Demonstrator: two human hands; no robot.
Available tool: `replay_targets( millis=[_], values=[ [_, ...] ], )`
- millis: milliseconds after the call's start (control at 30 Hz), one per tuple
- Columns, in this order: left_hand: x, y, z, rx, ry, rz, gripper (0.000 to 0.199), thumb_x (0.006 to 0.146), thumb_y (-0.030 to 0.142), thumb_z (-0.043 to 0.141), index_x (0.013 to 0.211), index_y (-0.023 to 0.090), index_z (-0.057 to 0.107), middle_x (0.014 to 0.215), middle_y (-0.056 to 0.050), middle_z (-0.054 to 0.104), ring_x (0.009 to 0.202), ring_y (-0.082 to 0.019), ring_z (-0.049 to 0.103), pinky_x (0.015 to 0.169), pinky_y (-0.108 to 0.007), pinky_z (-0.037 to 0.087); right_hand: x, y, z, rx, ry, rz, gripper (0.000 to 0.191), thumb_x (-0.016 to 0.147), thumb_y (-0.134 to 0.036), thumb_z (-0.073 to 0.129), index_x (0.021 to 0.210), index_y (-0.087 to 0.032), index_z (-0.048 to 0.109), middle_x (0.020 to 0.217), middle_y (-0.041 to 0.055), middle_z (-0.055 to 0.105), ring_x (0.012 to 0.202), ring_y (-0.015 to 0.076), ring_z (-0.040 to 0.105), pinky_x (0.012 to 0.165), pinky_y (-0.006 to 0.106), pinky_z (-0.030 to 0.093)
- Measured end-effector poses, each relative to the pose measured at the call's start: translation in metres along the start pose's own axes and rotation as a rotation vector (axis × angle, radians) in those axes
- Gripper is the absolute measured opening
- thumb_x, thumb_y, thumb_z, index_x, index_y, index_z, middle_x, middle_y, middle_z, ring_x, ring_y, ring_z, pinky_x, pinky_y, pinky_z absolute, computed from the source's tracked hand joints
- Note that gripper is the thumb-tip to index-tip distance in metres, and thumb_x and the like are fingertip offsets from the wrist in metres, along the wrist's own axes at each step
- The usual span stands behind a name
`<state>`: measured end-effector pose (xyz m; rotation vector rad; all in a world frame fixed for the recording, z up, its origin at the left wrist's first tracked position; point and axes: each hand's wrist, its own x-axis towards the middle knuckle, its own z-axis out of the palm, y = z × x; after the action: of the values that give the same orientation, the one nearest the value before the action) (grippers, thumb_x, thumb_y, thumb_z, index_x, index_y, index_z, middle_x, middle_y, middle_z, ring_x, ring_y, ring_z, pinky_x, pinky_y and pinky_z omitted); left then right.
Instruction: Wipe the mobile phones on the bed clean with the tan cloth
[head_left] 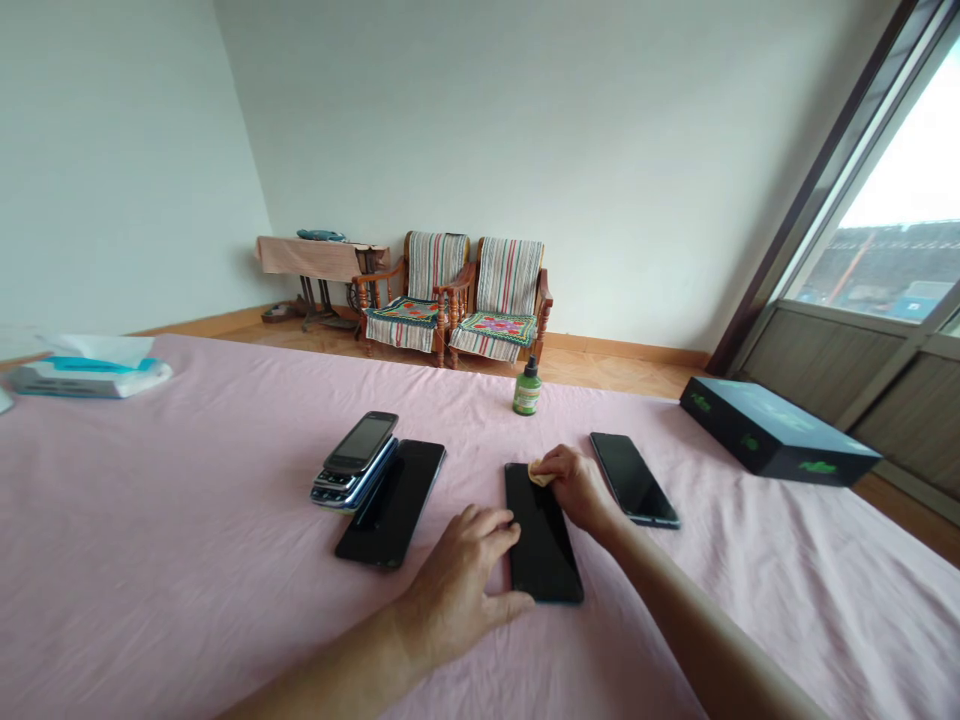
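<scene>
A black smartphone [541, 545] lies flat on the pink cloth in front of me. My left hand [469, 570] rests at its left edge, fingers apart, with fingertips and thumb touching the phone. Pinched in my right hand [581, 488] is a small yellowish cloth [538, 474], pressed on the phone's far end. To the right lies another dark smartphone [634, 480]. On the left, a large black phone [401, 510] lies beside a stack of older phones, topped by a grey phone [364, 442]. A green spray bottle [527, 390] with a black top stands upright beyond my hands.
The pink cloth [247, 480] covers the whole surface. A black box [776, 430] sits at the right, a tissue pack [94, 375] at the far left. Beyond the far edge stand two wooden chairs [510, 285] and a small covered table [315, 258] along the wall.
</scene>
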<state>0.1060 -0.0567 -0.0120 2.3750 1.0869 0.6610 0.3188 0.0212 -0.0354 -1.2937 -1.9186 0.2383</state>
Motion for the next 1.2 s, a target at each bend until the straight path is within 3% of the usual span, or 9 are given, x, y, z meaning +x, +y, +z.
replay_targets(
  millis=[133,433,600,733,833,1067,1200],
  values=[
    [0.000,-0.001,-0.004,-0.002,-0.010,-0.004,0.060,0.067,0.032,0.080,0.122,0.018,0.060,0.130,-0.012,0.055,0.119,-0.029,0.048,0.104,-0.044,0.037,-0.002,0.001,0.006,-0.021,0.050,0.024,0.033,0.071,-0.003,0.049,0.079,-0.020,0.076,0.080,0.0053,0.067,0.077,0.0172,0.063,0.071,0.029,0.049],
    [0.000,0.000,-0.012,-0.050,-0.036,0.002,0.057,0.068,0.025,0.077,0.122,0.020,0.059,0.129,-0.009,0.053,0.119,-0.027,0.049,0.104,-0.040,0.039,-0.077,-0.050,-0.011,0.164,-0.060,0.034,0.030,0.075,-0.003,0.053,0.077,-0.022,0.076,0.081,0.0049,0.065,0.075,0.0166,0.062,0.062,0.025,0.047],
    [0.000,0.002,-0.012,-0.052,-0.041,0.011,0.053,0.070,0.025,0.075,0.121,0.021,0.059,0.124,-0.008,0.056,0.115,-0.027,0.051,0.101,-0.041,0.041,-0.050,-0.032,-0.008,0.082,-0.008,0.005,0.036,0.072,0.001,0.052,0.079,-0.023,0.077,0.080,0.0039,0.066,0.076,0.0161,0.062,0.068,0.027,0.048],
    [-0.001,0.001,-0.012,-0.026,-0.049,0.006,0.056,0.070,0.026,0.076,0.123,0.021,0.058,0.125,-0.009,0.055,0.115,-0.027,0.050,0.102,-0.041,0.040,-0.010,-0.009,0.008,-0.017,0.041,-0.008,0.035,0.070,0.001,0.051,0.078,-0.021,0.077,0.079,0.0049,0.067,0.076,0.0172,0.061,0.071,0.029,0.047],
    [-0.002,-0.001,-0.010,-0.008,-0.053,-0.001,0.056,0.071,0.026,0.076,0.123,0.020,0.058,0.127,-0.009,0.054,0.116,-0.028,0.049,0.103,-0.041,0.039,0.008,-0.007,0.020,-0.020,0.051,-0.014,0.036,0.071,0.001,0.049,0.079,-0.021,0.077,0.079,0.0054,0.067,0.078,0.0179,0.060,0.073,0.030,0.046],
    [-0.001,0.002,-0.012,-0.024,-0.058,-0.013,0.058,0.069,0.026,0.079,0.123,0.020,0.058,0.125,-0.008,0.055,0.116,-0.028,0.049,0.103,-0.041,0.039,-0.015,-0.036,0.024,0.037,-0.020,-0.058,0.036,0.070,0.003,0.050,0.081,-0.019,0.076,0.085,0.0062,0.066,0.084,0.0182,0.059,0.076,0.029,0.047],
    [-0.001,0.003,-0.013,-0.013,-0.066,0.011,0.058,0.069,0.025,0.079,0.123,0.019,0.057,0.124,-0.008,0.056,0.117,-0.029,0.048,0.103,-0.042,0.038,-0.018,-0.037,0.021,0.073,-0.065,-0.054,0.038,0.069,0.003,0.050,0.083,-0.020,0.076,0.086,0.0052,0.066,0.084,0.0174,0.059,0.076,0.028,0.047]
  ],
)
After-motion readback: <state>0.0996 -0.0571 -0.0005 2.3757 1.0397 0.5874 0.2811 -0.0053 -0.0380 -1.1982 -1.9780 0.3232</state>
